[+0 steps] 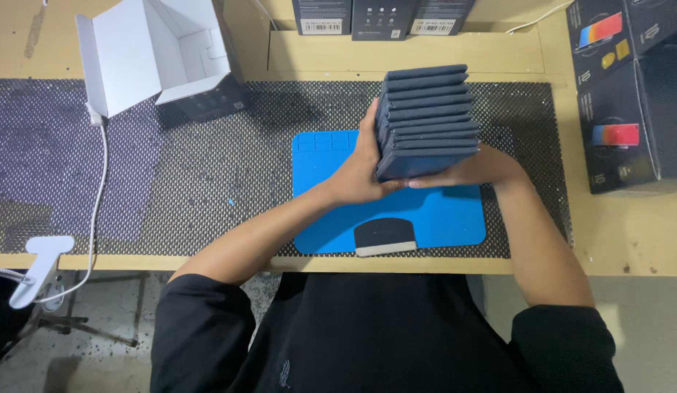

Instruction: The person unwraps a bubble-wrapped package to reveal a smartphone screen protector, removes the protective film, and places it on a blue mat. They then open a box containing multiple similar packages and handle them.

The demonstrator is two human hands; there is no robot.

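Stack of dark flat boxes (428, 120) being held above blue mat (455, 215) near table's front edge; left hand (364, 164) gripping stack's left side, right hand (473, 169) supporting its near end. White open box (145, 58) sitting at back left corner.

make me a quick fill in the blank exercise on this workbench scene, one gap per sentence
1. Both hands, left hand and right hand, hold a ____ of dark flat boxes.
2. Under the hands lies a ____ silicone mat.
3. The white carton at upper left stands ____.

Missing words: stack; blue; open
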